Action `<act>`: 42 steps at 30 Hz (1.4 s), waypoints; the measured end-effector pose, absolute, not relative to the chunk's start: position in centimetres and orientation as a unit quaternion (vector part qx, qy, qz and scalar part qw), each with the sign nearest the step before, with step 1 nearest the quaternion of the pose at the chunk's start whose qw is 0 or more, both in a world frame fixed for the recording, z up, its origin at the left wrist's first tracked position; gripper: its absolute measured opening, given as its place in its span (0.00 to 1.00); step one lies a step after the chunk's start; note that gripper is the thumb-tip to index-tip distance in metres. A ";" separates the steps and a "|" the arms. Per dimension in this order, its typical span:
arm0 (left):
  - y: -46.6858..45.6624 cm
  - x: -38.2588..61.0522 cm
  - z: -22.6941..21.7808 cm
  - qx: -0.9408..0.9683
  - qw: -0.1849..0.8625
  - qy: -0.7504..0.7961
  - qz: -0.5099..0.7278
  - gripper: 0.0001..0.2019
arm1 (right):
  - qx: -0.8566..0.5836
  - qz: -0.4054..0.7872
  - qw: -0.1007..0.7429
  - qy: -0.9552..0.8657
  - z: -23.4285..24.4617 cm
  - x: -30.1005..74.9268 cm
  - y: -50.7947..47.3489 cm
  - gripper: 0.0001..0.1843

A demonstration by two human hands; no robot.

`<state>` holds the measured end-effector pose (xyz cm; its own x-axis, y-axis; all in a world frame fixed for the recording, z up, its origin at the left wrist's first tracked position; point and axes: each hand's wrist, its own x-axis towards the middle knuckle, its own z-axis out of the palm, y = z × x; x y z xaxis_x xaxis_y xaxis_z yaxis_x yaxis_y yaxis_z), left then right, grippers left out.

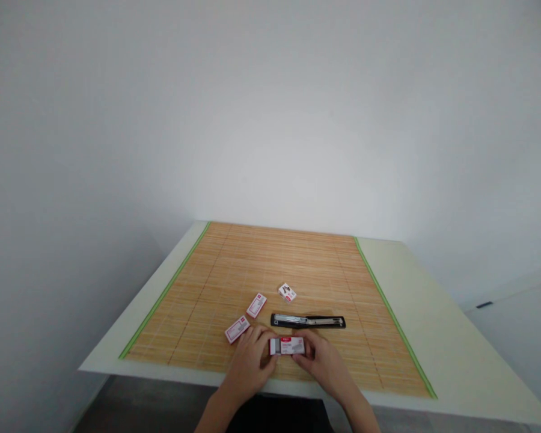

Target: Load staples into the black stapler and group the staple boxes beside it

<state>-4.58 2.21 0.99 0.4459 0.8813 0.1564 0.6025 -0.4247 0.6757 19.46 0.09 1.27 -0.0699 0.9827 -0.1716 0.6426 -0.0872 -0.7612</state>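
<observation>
Between my two hands is a small red and white staple box (292,345), its left part slid out so that a strip of grey staples shows. My left hand (252,356) is closed on the box's left end. The fingers of my right hand (321,359) grip its right end. Just behind the box lies a black stapler (307,321), folded open flat with its metal channel showing. One more staple box (237,329) lies against the back of my left hand's fingers; whether they touch cannot be made out.
Beyond my left hand lies another red and white box (256,305). A smaller white box (287,293) with a dark picture sits behind the stapler. Everything rests on a bamboo mat (288,252) with green edging, on a white table (433,337) against a wall (270,120).
</observation>
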 end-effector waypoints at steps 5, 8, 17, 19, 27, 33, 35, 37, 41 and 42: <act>1.7 -3.7 0.0 0.788 0.236 0.492 0.283 0.24 | -0.642 0.364 0.300 -0.604 2.0 18.6 1.3 0.25; 1.7 -3.1 -0.8 0.786 0.202 0.509 0.286 0.25 | -0.647 0.353 0.296 -0.608 2.2 17.5 2.0 0.25; 2.0 -2.9 -0.9 0.791 0.202 0.510 0.271 0.29 | -0.638 0.436 0.412 -0.483 0.0 13.8 3.6 0.25; 2.0 -2.9 -0.6 0.791 0.204 0.510 0.270 0.29 | -0.637 0.415 0.419 -0.496 0.2 13.5 4.1 0.21; 1.4 -4.2 -0.8 0.805 0.209 0.493 0.255 0.31 | -0.636 0.296 0.304 -0.645 4.3 14.0 5.6 0.10; 1.2 -5.0 -1.0 0.808 0.192 0.504 0.237 0.19 | -0.606 0.279 0.180 -0.723 5.1 13.9 3.2 0.07; 1.3 -4.9 -0.8 0.809 0.197 0.502 0.234 0.16 | -0.614 0.265 0.147 -0.729 4.8 13.6 2.8 0.07; 1.4 -4.8 -0.6 0.809 0.201 0.502 0.231 0.15 | -0.623 0.253 0.124 -0.729 4.4 13.4 2.7 0.07; 1.3 -4.8 -0.5 0.805 0.206 0.505 0.235 0.15 | -0.630 0.255 0.108 -0.726 3.8 13.5 3.0 0.09; 1.3 -4.8 -0.5 0.804 0.207 0.505 0.236 0.16 | -0.629 0.257 0.108 -0.726 3.7 13.6 3.1 0.09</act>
